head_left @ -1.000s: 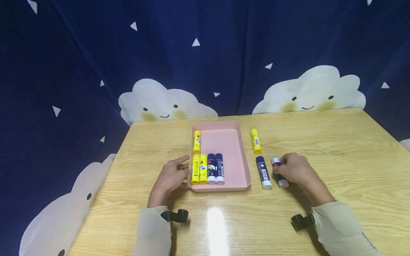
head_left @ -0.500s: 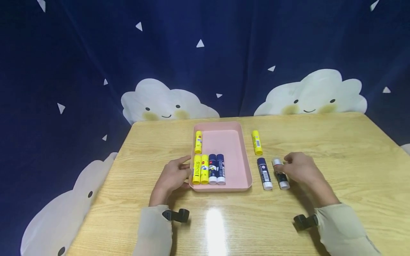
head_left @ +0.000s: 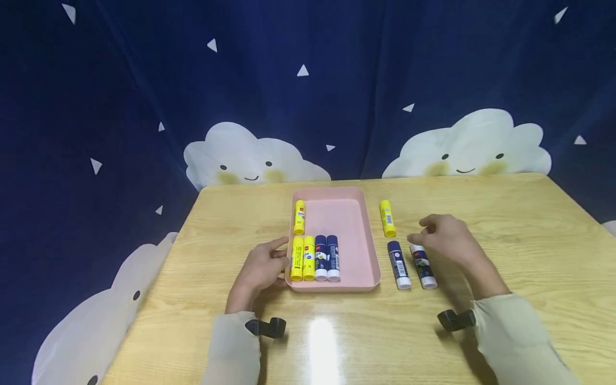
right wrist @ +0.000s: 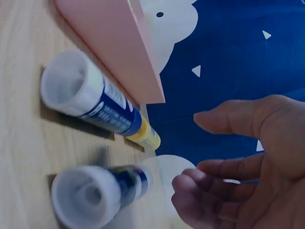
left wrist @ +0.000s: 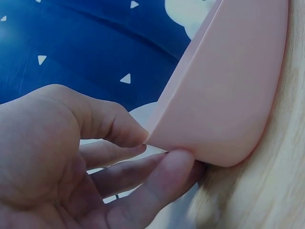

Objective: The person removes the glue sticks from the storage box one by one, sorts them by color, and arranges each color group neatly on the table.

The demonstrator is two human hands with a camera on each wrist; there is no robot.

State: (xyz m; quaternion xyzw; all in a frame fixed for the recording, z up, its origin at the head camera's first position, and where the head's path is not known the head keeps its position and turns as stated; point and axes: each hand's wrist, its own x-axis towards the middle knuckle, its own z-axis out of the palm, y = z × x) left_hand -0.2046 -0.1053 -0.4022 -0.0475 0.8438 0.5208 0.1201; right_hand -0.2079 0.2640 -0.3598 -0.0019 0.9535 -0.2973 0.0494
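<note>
My left hand [head_left: 258, 267] rests against the left wall of a shallow pink tray [head_left: 371, 256], its thumb and fingertips touching the outside and rim in the left wrist view. Inside, yellow glue sticks [head_left: 297, 262] and dark blue ones [head_left: 321, 259] lie side by side, with one more yellow glue stick [head_left: 299, 216] behind them. My right hand [head_left: 447, 238] hovers just above a dark glue stick with white ends [head_left: 423, 270], fingers loosely bent and holding nothing. Its fingertips hide a little of the stick's far end. Left of it lies a blue glue stick with a white base [head_left: 398, 264].
Another yellow glue stick [head_left: 387, 218] lies on the wooden table [head_left: 366, 342] beyond the blue one, right of the tray. Behind the table hangs a dark blue curtain [head_left: 269, 69] with clouds and white triangles.
My right hand has let go of the white-ended dark glue stick and lifted slightly away from it. My left hand stays at the tray. The view has shifted a little.
</note>
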